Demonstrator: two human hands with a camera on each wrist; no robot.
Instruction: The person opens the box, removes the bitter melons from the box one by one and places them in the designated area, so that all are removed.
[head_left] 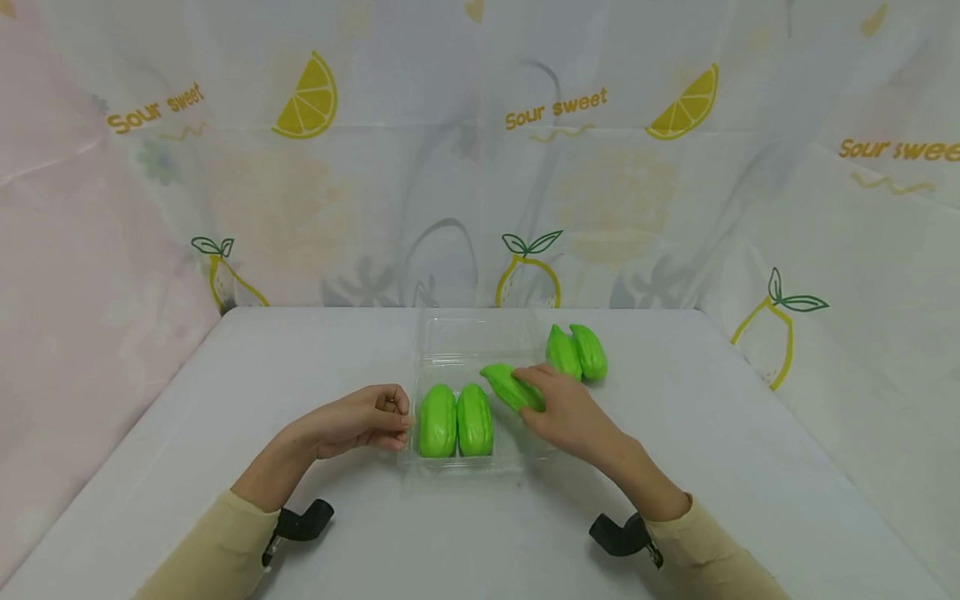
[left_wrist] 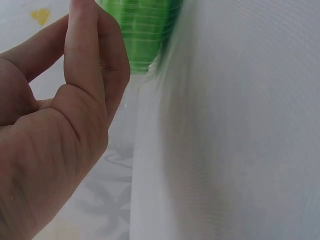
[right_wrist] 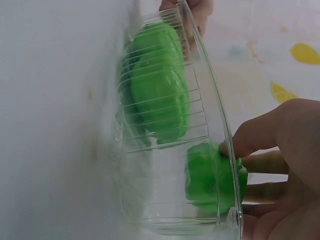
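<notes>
A clear plastic box [head_left: 517, 454] with its lid [head_left: 480, 335] folded back lies on the white table. Two glossy, ridged green fruits, one on the left [head_left: 437, 421] and one on the right [head_left: 475, 421], sit side by side in its left part. My right hand [head_left: 566, 412] grips a third ridged green fruit [head_left: 504, 385], tilted over the right part; the right wrist view shows this fruit [right_wrist: 207, 177] at the rim, thumb and fingers around it. At the box's left edge, my left hand [head_left: 367, 419] pinches the rim between thumb and curled fingers.
Two more green fruits, one nearer [head_left: 562, 354] and one to its right [head_left: 590, 354], lie beyond my right hand, beside the lid. Behind the white table [head_left: 262, 367] hangs a lemon-printed curtain [head_left: 420, 183]. Black wrist mounts jut below both sleeves.
</notes>
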